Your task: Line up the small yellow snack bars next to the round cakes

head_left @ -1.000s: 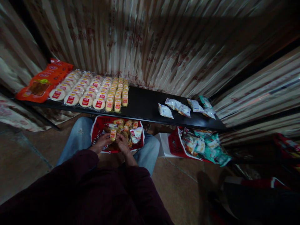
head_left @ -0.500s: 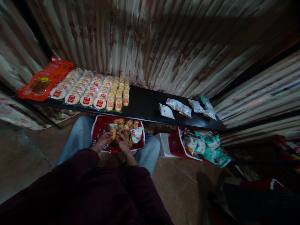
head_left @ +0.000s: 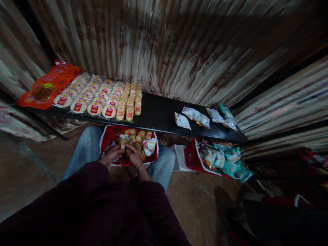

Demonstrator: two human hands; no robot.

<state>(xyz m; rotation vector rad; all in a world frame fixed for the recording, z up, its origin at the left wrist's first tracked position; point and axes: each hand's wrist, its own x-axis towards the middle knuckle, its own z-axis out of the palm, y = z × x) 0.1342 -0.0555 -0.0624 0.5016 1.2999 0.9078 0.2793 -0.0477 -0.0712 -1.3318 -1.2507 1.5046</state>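
In the red basket (head_left: 104, 139) between my knees, my left hand (head_left: 112, 154) and my right hand (head_left: 133, 154) pinch a small wrapped snack (head_left: 123, 145) between their fingertips. It is a yellowish piece in clear film, its printed label not visible now. Around the hands in the basket lie more yellow wrapped snacks (head_left: 140, 135) and a white packet (head_left: 149, 147) with a striped edge. Above the basket, similar small yellow snacks (head_left: 130, 113) stand in rows on the black shelf (head_left: 159, 114), beside rows of round white crackers (head_left: 94, 108) in film.
An orange bag (head_left: 48, 85) lies at the shelf's left end. Several white packets (head_left: 182, 121) rest toward its right end. A second red basket (head_left: 191, 156), with green and white packets (head_left: 232, 155), stands to the right by a white box (head_left: 179, 158). A pleated curtain (head_left: 164, 44) hangs behind.
The wrapped snack has been turned between my fingers, so its red and yellow label no longer faces me. Both hands stay over the basket.
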